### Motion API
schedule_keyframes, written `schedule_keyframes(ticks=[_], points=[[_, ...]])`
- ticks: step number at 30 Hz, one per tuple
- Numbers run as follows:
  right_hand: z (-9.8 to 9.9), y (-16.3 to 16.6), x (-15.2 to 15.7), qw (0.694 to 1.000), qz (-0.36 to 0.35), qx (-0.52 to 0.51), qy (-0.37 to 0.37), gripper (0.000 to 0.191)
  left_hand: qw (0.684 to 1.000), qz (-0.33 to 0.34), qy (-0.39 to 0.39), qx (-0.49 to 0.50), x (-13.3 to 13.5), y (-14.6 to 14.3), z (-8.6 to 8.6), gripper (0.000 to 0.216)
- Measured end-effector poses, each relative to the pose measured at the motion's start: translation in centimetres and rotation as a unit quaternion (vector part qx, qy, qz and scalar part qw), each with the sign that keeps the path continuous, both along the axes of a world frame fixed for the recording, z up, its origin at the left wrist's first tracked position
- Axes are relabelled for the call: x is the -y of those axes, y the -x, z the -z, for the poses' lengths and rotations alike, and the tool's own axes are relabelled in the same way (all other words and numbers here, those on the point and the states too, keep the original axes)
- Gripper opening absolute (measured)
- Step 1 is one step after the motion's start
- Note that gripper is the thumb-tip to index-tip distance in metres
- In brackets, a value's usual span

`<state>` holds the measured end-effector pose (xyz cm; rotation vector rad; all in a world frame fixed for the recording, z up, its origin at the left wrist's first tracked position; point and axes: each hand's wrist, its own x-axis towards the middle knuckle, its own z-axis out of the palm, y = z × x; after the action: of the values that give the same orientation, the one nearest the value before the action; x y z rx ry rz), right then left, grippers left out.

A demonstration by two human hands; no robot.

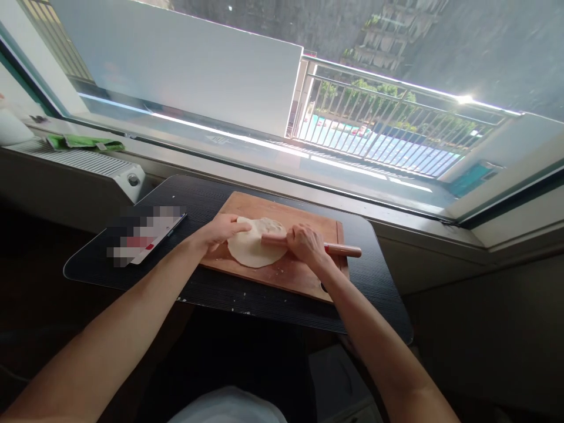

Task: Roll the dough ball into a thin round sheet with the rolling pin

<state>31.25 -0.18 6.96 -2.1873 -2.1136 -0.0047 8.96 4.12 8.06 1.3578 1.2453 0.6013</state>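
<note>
A flat round of pale dough (252,249) lies on a wooden cutting board (282,273) set on a dark tabletop (229,296). My left hand (219,230) rests on the dough's left edge, fingers curled over it. My right hand (305,243) presses down on a wooden rolling pin (341,249) that lies across the dough's right side; the pin's right end sticks out past my hand.
A phone (147,239) lies on the tabletop left of the board. A white radiator (83,161) with a green cloth (83,142) stands at the back left. A wide window with a balcony railing (388,111) runs behind the table.
</note>
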Motion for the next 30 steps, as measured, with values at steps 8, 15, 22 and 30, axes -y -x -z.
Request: schedule_keyframes(ticks=[8, 15, 22, 30], points=[[1.6, 3.9, -1.5, 0.997, -0.017, -0.043, -0.056, 0.036, 0.987, -0.022, -0.075, -0.138, 3.0, -0.1, 1.0, 0.049], [1.2, 3.0, -3.9, 0.998, 0.020, -0.059, 0.000, 0.043, 0.934, -0.029, -0.128, -0.332, 2.4, -1.2, 2.8, 0.035], [1.2, 3.5, -2.8, 0.999, -0.008, -0.046, 0.002, 0.046, 0.921, -0.023, -0.127, -0.367, 2.1, -0.9, 3.0, 0.037], [1.5, 3.8, -1.7, 0.997, -0.052, -0.061, -0.007, 0.051, 0.927, -0.023, -0.114, -0.356, 1.9, -0.8, 3.0, 0.037]])
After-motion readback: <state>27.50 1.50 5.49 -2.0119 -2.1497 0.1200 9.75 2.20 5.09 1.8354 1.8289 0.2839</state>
